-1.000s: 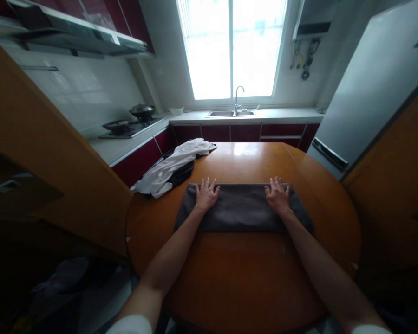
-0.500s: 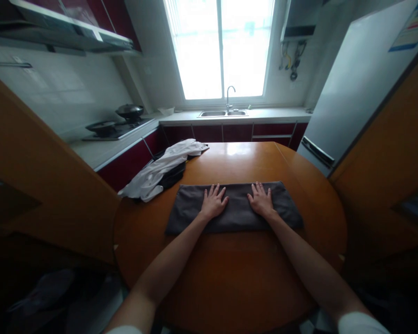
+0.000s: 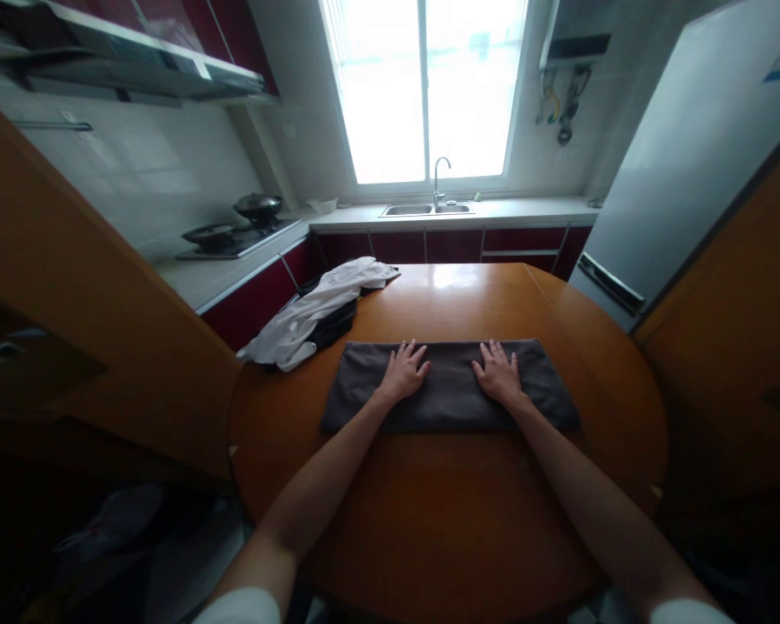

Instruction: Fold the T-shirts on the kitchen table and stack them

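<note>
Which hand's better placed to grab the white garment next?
Likely the left hand: flat on the grey cloth, nearer the white garment. The right hand, also on the cloth, is farther.

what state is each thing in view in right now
Grey cloth, folded, lying flat on the table
Left hand, open, palm down on the cloth
Right hand, open, palm down on the cloth
White garment, rumpled, unfolded
Dark cloth, rumpled, partly under white garment
Rear pan, lid on
Sink cupboards, shut

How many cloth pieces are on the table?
3 visible: folded dark grey cloth under left hand and right hand; crumpled white garment at left of brown wooden table; black fabric beneath it. More may be hidden.
</note>
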A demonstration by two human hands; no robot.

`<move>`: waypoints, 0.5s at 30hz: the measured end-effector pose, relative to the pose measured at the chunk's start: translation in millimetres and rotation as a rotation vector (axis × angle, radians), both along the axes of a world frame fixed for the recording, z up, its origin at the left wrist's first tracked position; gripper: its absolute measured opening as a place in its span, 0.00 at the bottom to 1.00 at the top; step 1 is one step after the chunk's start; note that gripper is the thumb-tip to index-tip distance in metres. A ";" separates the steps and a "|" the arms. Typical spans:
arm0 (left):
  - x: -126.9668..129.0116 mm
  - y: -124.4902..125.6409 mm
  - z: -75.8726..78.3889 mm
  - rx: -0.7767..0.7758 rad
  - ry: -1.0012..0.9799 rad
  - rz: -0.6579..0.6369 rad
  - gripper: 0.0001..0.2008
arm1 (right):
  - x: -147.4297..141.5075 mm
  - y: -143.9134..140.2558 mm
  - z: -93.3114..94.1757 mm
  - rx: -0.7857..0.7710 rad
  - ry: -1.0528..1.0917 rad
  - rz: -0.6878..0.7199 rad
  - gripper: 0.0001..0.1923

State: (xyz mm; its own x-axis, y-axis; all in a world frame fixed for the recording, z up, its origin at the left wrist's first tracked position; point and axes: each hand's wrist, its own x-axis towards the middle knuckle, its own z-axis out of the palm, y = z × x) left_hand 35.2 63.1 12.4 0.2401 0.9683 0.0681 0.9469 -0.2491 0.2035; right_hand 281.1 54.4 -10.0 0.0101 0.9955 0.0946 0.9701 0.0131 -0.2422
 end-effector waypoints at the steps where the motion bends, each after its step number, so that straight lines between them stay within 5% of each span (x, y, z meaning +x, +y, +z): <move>1: -6.6 3.0 7.3 -0.004 -0.017 0.006 0.28 | 0.1 -0.1 0.3 -0.002 0.002 0.000 0.32; 8: -105.0 1.2 56.7 -0.097 0.010 0.176 0.27 | 0.9 1.5 -2.7 -0.006 -0.013 -0.006 0.32; 15: -172.7 -59.2 44.9 -0.254 0.008 0.403 0.20 | -1.3 2.6 -6.2 -0.008 -0.014 -0.010 0.32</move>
